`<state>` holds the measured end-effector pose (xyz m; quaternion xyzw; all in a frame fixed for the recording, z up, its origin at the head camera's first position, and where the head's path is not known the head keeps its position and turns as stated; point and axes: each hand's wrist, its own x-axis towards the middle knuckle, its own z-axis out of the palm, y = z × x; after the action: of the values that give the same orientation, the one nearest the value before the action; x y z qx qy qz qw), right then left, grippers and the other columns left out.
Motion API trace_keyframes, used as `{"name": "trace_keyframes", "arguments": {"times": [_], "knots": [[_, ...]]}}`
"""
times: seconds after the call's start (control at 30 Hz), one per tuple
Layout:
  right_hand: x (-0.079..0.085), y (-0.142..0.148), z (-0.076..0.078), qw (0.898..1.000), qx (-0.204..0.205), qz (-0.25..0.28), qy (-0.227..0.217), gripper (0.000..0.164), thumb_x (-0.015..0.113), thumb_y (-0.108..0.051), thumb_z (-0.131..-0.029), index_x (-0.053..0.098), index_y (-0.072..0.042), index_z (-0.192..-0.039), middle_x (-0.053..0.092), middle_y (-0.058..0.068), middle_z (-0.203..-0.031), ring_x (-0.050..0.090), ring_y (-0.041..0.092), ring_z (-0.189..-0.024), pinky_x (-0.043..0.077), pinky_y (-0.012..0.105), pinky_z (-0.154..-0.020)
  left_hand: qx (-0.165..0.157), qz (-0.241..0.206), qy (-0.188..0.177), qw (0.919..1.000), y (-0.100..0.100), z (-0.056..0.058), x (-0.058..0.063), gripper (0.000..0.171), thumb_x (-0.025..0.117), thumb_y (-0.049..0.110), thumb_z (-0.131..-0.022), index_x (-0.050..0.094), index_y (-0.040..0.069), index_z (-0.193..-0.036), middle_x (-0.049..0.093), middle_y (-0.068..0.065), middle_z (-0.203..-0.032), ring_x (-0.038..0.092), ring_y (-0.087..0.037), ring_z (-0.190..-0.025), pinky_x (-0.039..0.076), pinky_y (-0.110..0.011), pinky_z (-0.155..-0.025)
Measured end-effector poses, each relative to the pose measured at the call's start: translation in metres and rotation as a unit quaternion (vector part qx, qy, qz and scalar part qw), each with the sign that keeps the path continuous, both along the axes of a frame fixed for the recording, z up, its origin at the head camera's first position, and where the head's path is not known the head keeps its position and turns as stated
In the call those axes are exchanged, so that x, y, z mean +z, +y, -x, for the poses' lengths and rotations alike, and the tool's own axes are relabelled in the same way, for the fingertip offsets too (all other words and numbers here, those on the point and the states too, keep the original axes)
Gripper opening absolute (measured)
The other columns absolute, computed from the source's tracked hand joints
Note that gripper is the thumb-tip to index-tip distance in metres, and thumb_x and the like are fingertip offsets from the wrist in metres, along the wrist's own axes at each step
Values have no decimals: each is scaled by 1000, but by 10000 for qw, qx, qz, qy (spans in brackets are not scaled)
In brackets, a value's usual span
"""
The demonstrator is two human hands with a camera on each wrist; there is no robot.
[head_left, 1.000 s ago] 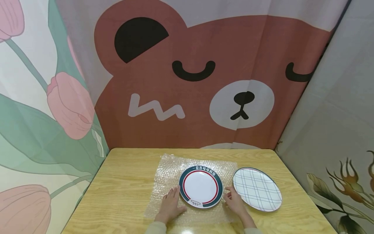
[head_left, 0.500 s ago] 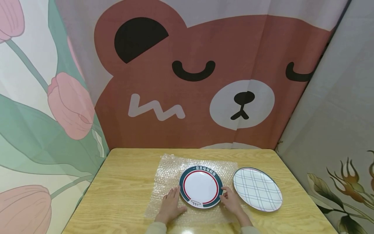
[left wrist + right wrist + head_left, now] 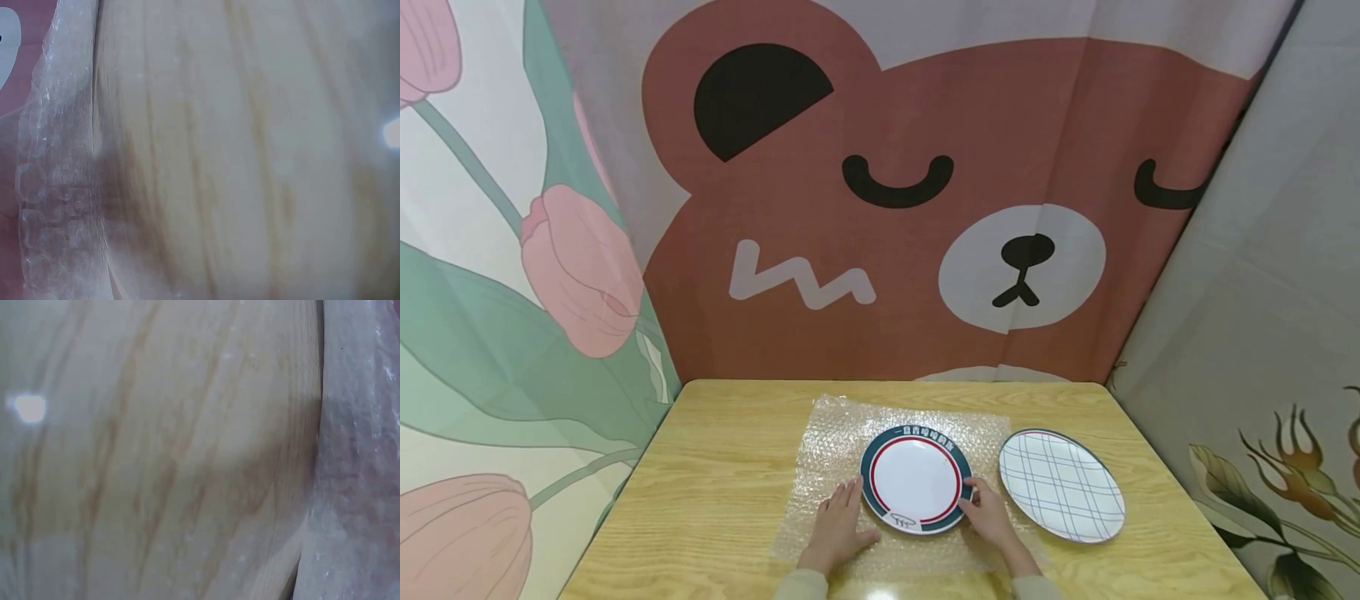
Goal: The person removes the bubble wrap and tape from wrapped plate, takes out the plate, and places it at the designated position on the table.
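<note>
A round plate (image 3: 916, 479) with a dark teal rim, red ring and white centre lies face up on a sheet of bubble wrap (image 3: 827, 433). My left hand (image 3: 837, 525) rests palm down on the wrap, its straight fingers pointing forward and their tips right at the plate's left rim. On the other side, my right hand (image 3: 990, 514) pinches the plate's right rim, with curled fingers and the thumb on the teal band. Neither hand shows clearly in its wrist view; both show wood grain beside bubble wrap (image 3: 56, 187).
Just right of the wrap lies a second plate (image 3: 1063, 486), white with a grid of thin lines. Both sit on a light wooden table (image 3: 715, 483). Behind it hangs a bear-print curtain (image 3: 805, 250), with a tulip-print curtain (image 3: 467, 333) at left.
My right hand has moved left from beside the plate onto its right rim. The left hand and both plates have stayed in place.
</note>
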<state>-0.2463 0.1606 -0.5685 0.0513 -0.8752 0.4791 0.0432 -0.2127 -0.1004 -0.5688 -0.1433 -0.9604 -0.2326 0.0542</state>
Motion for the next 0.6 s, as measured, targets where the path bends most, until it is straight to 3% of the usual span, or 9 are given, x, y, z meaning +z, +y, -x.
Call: {"name": "trace_keyframes", "arguments": {"times": [0.17,0.4,0.6], "knots": [[-5,-1,4,9996,-200,157,-124,36,62,1,-76,48,12,-108,48,5,-68,47,12,-45,45,25,-39,0,-14,-35,10000,0,0,0,86,71,40,-69,35,-7,-132,41,-25,-129,34,-42,-119,30,-56,-92],[-8,-5,5,9925,-308,1102,-426,42,63,6,-73,44,15,-110,50,9,-69,53,17,-46,50,31,-42,1,-12,-56,10000,-1,0,0,86,71,39,-69,34,-6,-132,41,-25,-129,34,-42,-120,30,-55,-92],[-9,-6,6,9880,-307,1438,-475,44,61,10,-72,42,18,-111,52,15,-73,57,21,-56,52,34,-46,5,-10,-35,10000,-1,0,-1,86,71,39,-69,35,-6,-132,41,-25,-129,35,-42,-120,30,-55,-92]]}}
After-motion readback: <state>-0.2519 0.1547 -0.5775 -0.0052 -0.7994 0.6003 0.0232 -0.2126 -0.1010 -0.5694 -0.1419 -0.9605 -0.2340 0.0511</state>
